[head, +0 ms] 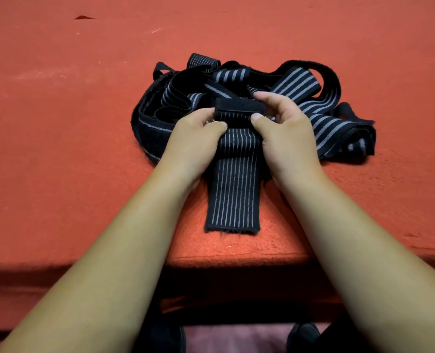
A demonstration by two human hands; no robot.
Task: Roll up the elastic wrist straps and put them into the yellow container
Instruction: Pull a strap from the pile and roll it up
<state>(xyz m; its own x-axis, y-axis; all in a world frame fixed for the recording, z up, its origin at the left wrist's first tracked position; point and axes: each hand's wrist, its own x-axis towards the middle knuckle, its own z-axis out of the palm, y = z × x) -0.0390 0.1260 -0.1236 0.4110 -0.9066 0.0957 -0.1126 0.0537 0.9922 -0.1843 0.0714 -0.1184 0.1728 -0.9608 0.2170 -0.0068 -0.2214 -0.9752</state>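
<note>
A black elastic wrist strap (233, 189) with thin grey stripes lies stretched toward me on the red cloth. Its far end is folded over into a small roll (239, 108). My left hand (196, 138) pinches the left side of that roll, and my right hand (282, 131) pinches the right side with thumb and fingers. Behind the roll sits a tangled pile of several more black striped straps (300, 98). No yellow container is in view.
The red cloth surface (71, 123) spreads wide to the left, right and back. Its front edge (224, 261) drops off just below the strap's near end. Dark shoes (303, 335) show on the floor below.
</note>
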